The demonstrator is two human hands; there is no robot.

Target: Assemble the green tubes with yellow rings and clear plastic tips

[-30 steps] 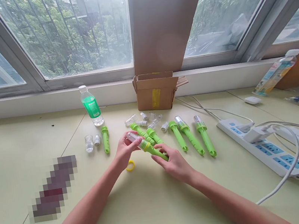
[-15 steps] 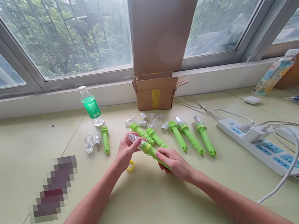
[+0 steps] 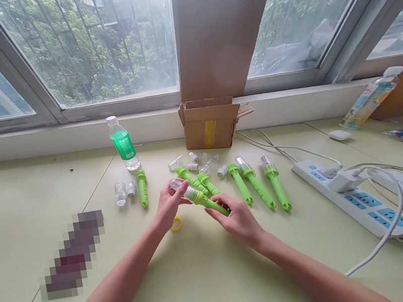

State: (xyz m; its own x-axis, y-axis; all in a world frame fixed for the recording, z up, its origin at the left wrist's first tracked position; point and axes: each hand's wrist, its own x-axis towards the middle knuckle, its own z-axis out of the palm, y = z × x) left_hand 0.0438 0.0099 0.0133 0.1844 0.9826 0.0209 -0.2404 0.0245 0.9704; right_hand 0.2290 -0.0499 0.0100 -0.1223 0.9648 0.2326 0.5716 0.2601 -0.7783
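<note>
A green toy flashlight [image 3: 207, 202] with a clear ribbed cap and a yellow ring at the joint is held slantwise above the table. My left hand [image 3: 169, 204] is closed round the clear cap at its upper left end. My right hand [image 3: 237, 220] grips the lower green handle, fingers and thumb on either side. A loose yellow ring [image 3: 176, 223] lies by my left wrist. Just behind my hands are a green handle [image 3: 192, 179], another green handle [image 3: 208, 183], clear caps [image 3: 209, 164] and small white-based inserts [image 3: 222, 171].
To the right lie a bare green handle [image 3: 240, 184] and two capped flashlights [image 3: 276, 185], then a power strip [image 3: 355, 200] with cables. A cardboard box [image 3: 207, 124] and a water bottle [image 3: 123, 145] stand at the back. At left are a clear cup-shaped cap [image 3: 120, 194] and a handle [image 3: 142, 190].
My right hand has shifted its grip on the handle, its fingers now over the top, and more of the green end shows. My left hand stays at the cap.
</note>
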